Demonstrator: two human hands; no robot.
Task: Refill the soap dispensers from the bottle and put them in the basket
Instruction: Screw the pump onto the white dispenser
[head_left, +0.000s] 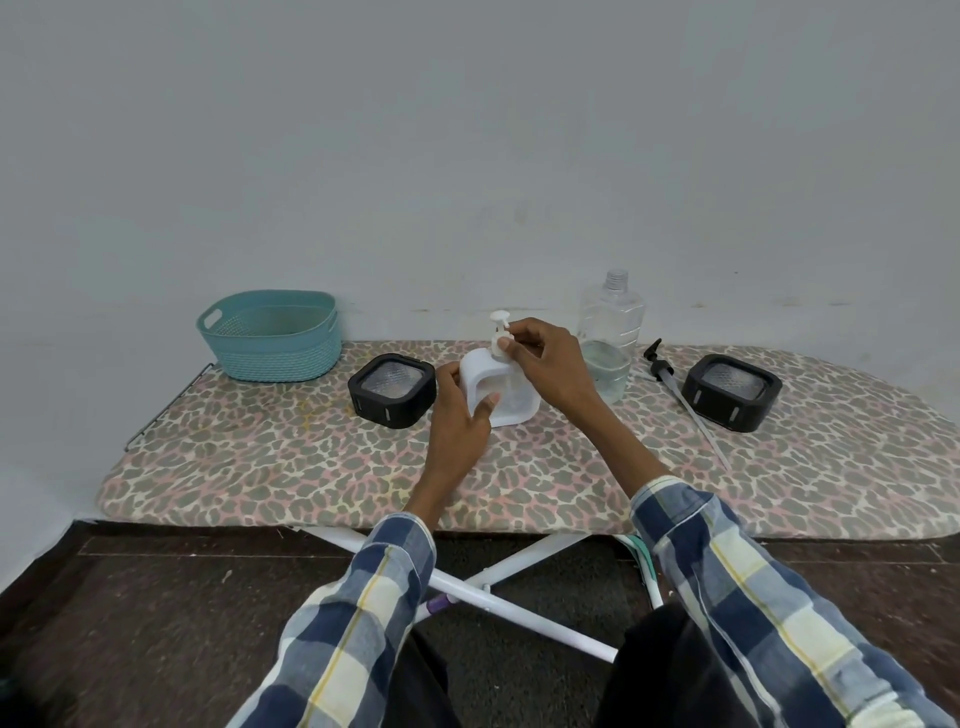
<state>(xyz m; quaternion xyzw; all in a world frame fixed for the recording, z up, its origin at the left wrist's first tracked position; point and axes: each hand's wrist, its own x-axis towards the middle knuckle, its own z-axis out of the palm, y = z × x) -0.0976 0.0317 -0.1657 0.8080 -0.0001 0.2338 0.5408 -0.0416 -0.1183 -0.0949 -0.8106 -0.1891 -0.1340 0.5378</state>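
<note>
A white soap dispenser (511, 397) stands upright at the middle of the ironing board (291, 467). My left hand (460, 415) wraps its body from the left. My right hand (545, 358) pinches the collar of its white pump (500, 327) at the neck. Behind and to the right stands a clear, uncapped plastic bottle (609, 338) about a third full of clear liquid. A teal basket (272, 335) sits at the board's far left and looks empty. Two black square dispensers lie on the board, one (392, 389) left of my hands, one (732, 392) at the right.
A black pump with a long tube (680, 395) lies on the board between the bottle and the right black dispenser. The board has a leopard-print cover and white crossed legs (498, 592) over a dark floor. A pale wall stands right behind it.
</note>
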